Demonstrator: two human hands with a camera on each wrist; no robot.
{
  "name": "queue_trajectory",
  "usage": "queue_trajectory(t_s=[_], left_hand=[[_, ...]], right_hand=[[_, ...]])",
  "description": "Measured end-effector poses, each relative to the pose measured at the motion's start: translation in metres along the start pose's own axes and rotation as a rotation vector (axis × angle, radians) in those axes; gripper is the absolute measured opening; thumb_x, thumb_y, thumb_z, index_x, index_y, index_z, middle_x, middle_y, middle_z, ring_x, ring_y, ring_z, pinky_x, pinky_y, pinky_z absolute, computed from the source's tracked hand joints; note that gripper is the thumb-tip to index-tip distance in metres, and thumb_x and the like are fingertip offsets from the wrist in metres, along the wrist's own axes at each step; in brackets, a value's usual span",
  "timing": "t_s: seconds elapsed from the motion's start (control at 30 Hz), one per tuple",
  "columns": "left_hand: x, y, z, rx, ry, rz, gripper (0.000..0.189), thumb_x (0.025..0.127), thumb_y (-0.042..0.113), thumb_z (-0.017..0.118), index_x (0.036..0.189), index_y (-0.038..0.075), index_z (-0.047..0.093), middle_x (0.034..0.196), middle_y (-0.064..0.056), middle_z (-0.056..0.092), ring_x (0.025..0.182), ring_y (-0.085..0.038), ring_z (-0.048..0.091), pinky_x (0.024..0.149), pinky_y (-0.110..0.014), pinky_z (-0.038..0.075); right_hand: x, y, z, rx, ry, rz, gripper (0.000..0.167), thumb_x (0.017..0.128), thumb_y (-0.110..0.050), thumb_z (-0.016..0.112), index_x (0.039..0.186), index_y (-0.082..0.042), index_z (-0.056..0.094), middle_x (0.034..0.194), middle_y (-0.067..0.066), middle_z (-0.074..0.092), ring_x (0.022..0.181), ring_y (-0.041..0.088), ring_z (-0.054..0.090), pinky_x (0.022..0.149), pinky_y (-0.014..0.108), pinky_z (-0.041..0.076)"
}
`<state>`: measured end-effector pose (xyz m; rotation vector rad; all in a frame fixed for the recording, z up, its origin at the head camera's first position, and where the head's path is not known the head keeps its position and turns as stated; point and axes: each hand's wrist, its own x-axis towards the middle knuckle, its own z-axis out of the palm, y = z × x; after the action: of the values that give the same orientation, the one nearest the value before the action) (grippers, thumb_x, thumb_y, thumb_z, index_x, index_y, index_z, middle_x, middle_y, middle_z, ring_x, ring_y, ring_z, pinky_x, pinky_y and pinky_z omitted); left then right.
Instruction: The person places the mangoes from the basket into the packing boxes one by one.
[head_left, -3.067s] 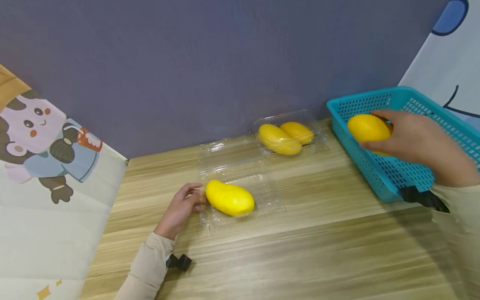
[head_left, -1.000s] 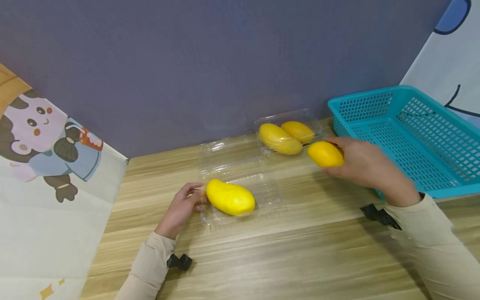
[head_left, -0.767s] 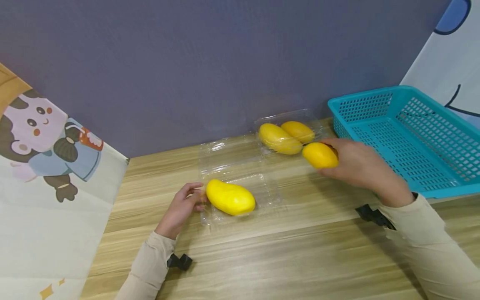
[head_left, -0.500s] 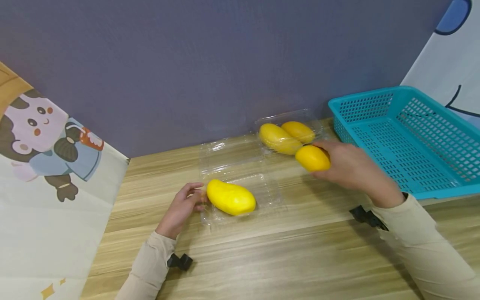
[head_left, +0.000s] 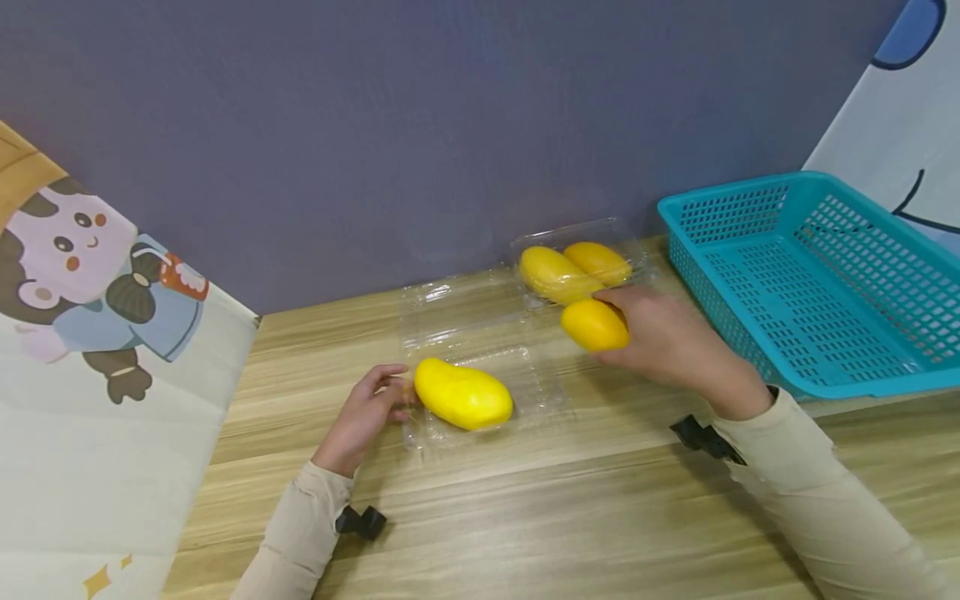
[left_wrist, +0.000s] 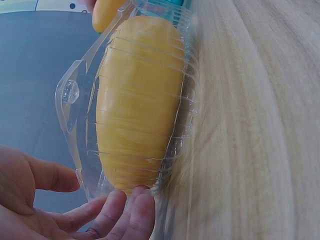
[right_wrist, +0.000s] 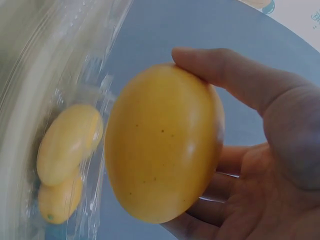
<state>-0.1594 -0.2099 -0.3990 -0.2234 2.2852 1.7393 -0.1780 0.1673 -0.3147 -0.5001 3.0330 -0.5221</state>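
In the head view my right hand grips a yellow-orange mango in the air, between the open box and the basket. The right wrist view shows the thumb across one end of this mango and the fingers behind it. An open clear plastic clamshell box lies on the table with one mango in its near half. At its left end rests my left hand. Seen from the left wrist, the loosely bent fingers touch the box's end wall beside the mango.
Against the back wall stands another clear box with two mangoes in it. A teal perforated basket stands at the right, with nothing seen inside. The wooden table meets printed panels at both sides.
My right hand has carried the mango out of the basket and leftward, past the back box toward the open box. My left hand and the open box have stayed put.
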Motion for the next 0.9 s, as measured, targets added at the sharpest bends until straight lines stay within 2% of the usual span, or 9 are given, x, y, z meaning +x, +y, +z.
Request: queue_trajectory(t_s=[0.43, 0.7, 0.9], left_hand=[[0.002, -0.001, -0.001, -0.013, -0.002, 0.002, 0.042, 0.102, 0.006, 0.042, 0.143, 0.000, 0.042, 0.127, -0.020, 0.047, 0.089, -0.017, 0.060, 0.074, -0.022, 0.056], [0.002, -0.001, -0.001, -0.010, -0.001, 0.004, 0.042, 0.102, 0.006, 0.041, 0.143, 0.000, 0.042, 0.128, -0.021, 0.046, 0.091, -0.019, 0.059, 0.074, -0.023, 0.056], [0.002, -0.002, 0.000, -0.008, -0.004, 0.004, 0.041, 0.102, 0.006, 0.042, 0.143, 0.000, 0.043, 0.128, -0.021, 0.047, 0.091, -0.018, 0.059, 0.074, -0.023, 0.056]], right_hand=[[0.006, -0.016, 0.008, 0.010, -0.040, 0.002, 0.079, 0.077, -0.037, 0.081, 0.142, -0.005, 0.051, 0.132, 0.020, 0.062, 0.111, 0.037, 0.062, 0.090, 0.054, 0.050], [0.010, -0.025, 0.016, 0.034, -0.028, -0.053, 0.074, 0.075, -0.033, 0.083, 0.139, -0.007, 0.056, 0.125, 0.015, 0.067, 0.103, 0.031, 0.063, 0.087, 0.050, 0.052], [0.012, -0.033, 0.023, 0.056, -0.038, -0.082, 0.074, 0.075, -0.029, 0.084, 0.140, -0.008, 0.055, 0.125, 0.014, 0.068, 0.098, 0.027, 0.064, 0.086, 0.049, 0.053]])
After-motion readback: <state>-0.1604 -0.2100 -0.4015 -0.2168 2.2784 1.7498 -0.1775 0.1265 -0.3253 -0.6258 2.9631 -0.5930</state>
